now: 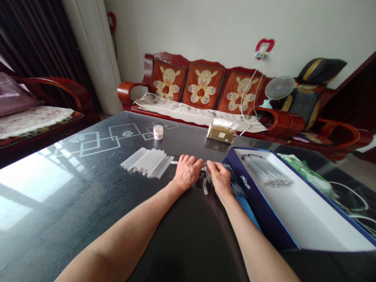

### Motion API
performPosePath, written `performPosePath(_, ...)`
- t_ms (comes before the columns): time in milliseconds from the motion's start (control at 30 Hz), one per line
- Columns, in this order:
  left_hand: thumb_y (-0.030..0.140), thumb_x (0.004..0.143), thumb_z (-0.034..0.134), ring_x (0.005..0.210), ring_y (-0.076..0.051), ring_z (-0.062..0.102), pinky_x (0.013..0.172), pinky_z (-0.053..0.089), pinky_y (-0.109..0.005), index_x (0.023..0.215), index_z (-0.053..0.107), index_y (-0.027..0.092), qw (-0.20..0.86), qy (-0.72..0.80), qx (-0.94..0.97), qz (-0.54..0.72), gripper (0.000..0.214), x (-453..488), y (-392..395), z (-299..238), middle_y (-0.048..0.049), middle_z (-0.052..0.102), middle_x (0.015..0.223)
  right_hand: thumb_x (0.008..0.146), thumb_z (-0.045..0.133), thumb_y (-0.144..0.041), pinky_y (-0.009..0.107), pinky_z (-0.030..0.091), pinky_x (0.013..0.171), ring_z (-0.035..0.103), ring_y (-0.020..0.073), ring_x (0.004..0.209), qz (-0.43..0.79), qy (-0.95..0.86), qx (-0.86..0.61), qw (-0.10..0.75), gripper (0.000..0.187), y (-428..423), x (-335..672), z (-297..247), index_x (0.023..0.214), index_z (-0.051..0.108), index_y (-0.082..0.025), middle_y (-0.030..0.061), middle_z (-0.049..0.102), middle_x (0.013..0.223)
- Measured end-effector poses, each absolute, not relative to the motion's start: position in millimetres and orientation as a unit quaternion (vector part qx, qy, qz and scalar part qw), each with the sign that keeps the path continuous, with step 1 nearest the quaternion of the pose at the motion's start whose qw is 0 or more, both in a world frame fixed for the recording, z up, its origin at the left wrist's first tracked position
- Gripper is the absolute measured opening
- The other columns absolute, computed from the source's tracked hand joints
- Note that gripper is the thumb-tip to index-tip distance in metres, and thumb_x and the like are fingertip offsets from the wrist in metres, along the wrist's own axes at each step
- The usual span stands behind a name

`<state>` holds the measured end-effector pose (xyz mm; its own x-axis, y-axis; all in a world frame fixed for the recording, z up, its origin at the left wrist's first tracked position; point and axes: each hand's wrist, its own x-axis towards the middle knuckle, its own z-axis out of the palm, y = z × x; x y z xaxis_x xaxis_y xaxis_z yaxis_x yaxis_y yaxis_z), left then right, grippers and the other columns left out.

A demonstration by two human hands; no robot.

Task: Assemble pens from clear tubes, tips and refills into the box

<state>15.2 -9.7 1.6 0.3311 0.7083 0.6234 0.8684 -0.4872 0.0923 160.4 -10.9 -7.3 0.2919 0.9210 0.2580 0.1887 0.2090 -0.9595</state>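
My left hand (186, 172) rests on the dark glass tabletop (88, 196), its fingers over a thin translucent plastic stick (174, 162) that pokes out to the left. My right hand (219, 178) is close beside it, its fingertips pinching at a small clear plastic piece (205, 169). More of these pieces lie in a loose heap (204, 182) below and between my hands. To the left lies a row of several translucent plastic sticks (147, 162). The open navy-and-white box (258, 192) stands just right of my right hand.
Inside the box lies a bundle of thin dark-tipped sticks (266, 171). A small white jar (158, 132) and a tan packet (221, 133) stand farther along the table. Beyond the table are a red wooden bench (167, 78) and a small fan (279, 87).
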Motion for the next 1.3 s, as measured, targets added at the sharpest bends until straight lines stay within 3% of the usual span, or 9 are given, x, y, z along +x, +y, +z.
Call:
performPosePath(533,0.039,0.097,0.033,0.075,-0.02,0.049,0.079,0.03,-0.038,0.096,0.067,0.023,0.121,-0.494,-0.802,-0.314,0.037,12.6,-8.0,0.9,-0.0063,0.057,0.075,0.066,0.074,-0.043,0.032,0.052,0.077,0.065,0.0166,0.08,0.412,-0.518,-0.461,0.592,0.036,-10.0,164.1,-6.6,0.092,0.071,-0.018,0.0033,0.071,0.088)
performPosePath(667,0.038,0.096,0.034,0.076,-0.02,0.05,0.079,0.03,-0.038,0.098,0.067,0.023,0.119,-0.499,-0.801,-0.308,0.036,11.8,-8.2,0.9,-0.0064,0.057,0.076,0.073,0.068,-0.046,0.034,0.051,0.082,0.065,0.019,0.086,0.339,-0.563,-0.487,0.576,0.037,-11.4,167.1,-6.0,0.098,0.069,-0.019,0.0049,0.071,0.094)
performPosePath(833,0.038,0.096,0.034,0.077,-0.021,0.05,0.08,0.029,-0.038,0.099,0.066,0.023,0.123,-0.496,-0.805,-0.303,0.036,11.3,-8.6,0.3,-0.0064,0.058,0.077,0.08,0.058,-0.046,0.031,0.048,0.08,0.064,0.02,0.081,0.177,-0.628,-0.54,0.532,0.029,-14.5,168.4,0.3,0.078,0.071,-0.02,0.0058,0.07,0.084)
performPosePath(1133,0.039,0.096,0.033,0.077,-0.021,0.05,0.081,0.029,-0.038,0.098,0.067,0.023,0.116,-0.498,-0.804,-0.302,0.037,10.7,-8.0,0.3,-0.0064,0.058,0.077,0.078,0.059,-0.037,0.031,0.049,0.076,0.063,0.0189,0.085,0.21,-0.636,-0.516,0.534,0.029,-16.4,166.3,-1.2,0.098,0.068,-0.019,0.0066,0.069,0.098)
performPosePath(1300,0.039,0.097,0.033,0.078,-0.021,0.05,0.081,0.029,-0.038,0.1,0.067,0.022,0.119,-0.496,-0.808,-0.296,0.038,10.5,-8.4,0.7,-0.0068,0.058,0.077,0.084,0.052,-0.041,0.031,0.047,0.078,0.062,0.0188,0.081,0.123,-0.655,-0.544,0.509,0.028,-16.3,166.1,1.1,0.079,0.069,-0.019,0.0069,0.068,0.085)
